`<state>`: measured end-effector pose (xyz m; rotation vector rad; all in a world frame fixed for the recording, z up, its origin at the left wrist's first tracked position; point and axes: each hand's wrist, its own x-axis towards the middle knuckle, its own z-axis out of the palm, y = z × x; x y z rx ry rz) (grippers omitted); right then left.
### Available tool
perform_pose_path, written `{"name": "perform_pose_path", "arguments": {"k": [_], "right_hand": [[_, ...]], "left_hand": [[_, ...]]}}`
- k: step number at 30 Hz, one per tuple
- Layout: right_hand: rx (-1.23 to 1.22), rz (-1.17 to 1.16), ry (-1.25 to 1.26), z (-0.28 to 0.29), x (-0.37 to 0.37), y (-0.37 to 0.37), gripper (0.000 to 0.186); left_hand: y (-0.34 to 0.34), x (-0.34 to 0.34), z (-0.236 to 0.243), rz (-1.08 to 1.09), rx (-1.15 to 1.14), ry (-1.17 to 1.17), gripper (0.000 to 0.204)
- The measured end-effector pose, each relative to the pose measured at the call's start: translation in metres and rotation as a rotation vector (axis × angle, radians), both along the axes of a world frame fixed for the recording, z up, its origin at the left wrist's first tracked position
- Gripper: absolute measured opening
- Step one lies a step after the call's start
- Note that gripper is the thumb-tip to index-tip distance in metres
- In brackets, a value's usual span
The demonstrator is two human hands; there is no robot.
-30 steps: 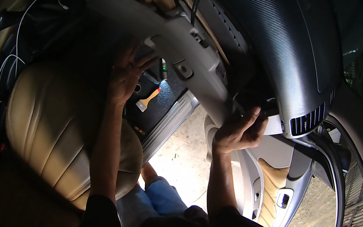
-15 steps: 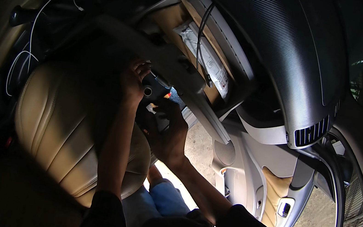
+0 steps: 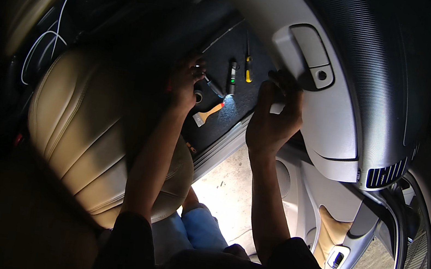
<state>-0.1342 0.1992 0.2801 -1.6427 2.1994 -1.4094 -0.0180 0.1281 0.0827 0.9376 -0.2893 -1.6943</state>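
Observation:
My right hand (image 3: 277, 118) is at the edge of the closed grey glove box lid (image 3: 293, 13), just left of its latch handle (image 3: 312, 52). Its fingers are raised and apart, with nothing seen in them. My left hand (image 3: 183, 83) hovers over the dark footwell mat (image 3: 219, 50), fingers loosely curled and slightly apart. Beside its fingertips is a blue-handled tool (image 3: 214, 87) with a thin shaft, and by the wrist a small ring-shaped object (image 3: 198, 97). Nearby lie a paintbrush (image 3: 207, 114), a lit black flashlight (image 3: 233, 76) and a yellow-handled screwdriver (image 3: 249, 70).
The tan car seat (image 3: 83, 132) fills the left side. A white cable (image 3: 63, 8) hangs near a dark lever. Below the mat runs the door sill (image 3: 224, 149); the open door (image 3: 321, 204) stands at right. The ribbed dashboard (image 3: 363, 62) arches above.
The glove box, open before with a packet and black cable inside, is now closed. My right hand has moved up and right from the footwell to its lid. The footwell tools have come into view.

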Motion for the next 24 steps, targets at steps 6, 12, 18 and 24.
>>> {"name": "perform_pose_path", "arguments": {"k": [6, 12, 18, 24], "right_hand": [[0.376, 0.070, -0.072, -0.125, -0.018, 0.037, 0.014], [0.680, -0.009, 0.029, -0.243, -0.065, 0.027, 0.017], [0.814, 0.043, -0.020, -0.283, -0.075, -0.024, 0.028], [0.831, 0.452, 0.399, -0.325, -0.062, -0.033, 0.054]], "left_hand": [[0.000, 0.002, -0.009, 0.282, 0.141, -0.124, 0.026], [0.005, 0.003, -0.020, 0.393, 0.094, -0.201, 0.029], [0.001, 0.008, -0.018, 0.241, 0.114, -0.226, 0.031], [0.002, 0.006, -0.014, 0.247, 0.096, -0.165, 0.020]]}}
